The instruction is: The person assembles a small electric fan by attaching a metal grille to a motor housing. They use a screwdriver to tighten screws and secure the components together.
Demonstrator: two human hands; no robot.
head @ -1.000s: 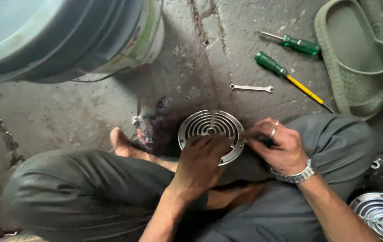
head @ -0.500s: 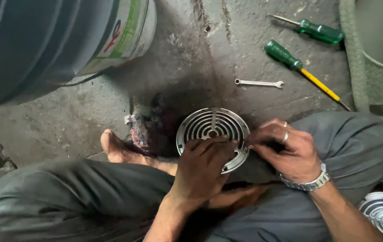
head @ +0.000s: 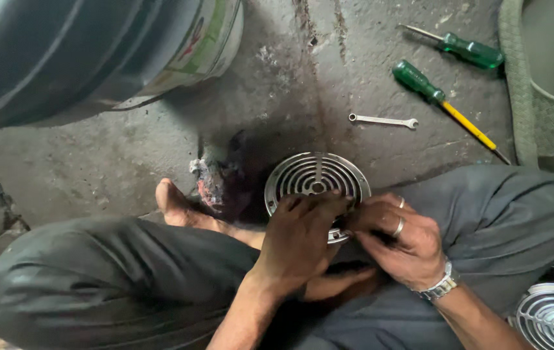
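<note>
A round metal grille point(head: 316, 178) with curved slots rests on my crossed legs, near the concrete floor. My left hand point(head: 299, 236) lies over its near edge, fingers curled on the rim and holding it. My right hand point(head: 400, 243), with rings and a metal wristwatch, presses against the grille's right edge. Its fingers are closed on something small and dark that I cannot make out.
Two green-handled screwdrivers point(head: 448, 97) point(head: 468, 48) and a small spanner point(head: 384, 120) lie on the floor beyond the grille. A large bucket point(head: 95, 52) stands at upper left, a green sandal point(head: 542, 110) at right, a dirty rag point(head: 215, 178) by my foot, a second grille point(head: 552, 317) at lower right.
The view has shifted a little and come closer. Both hands stay on the grille, with only slight finger movement at its right edge.
</note>
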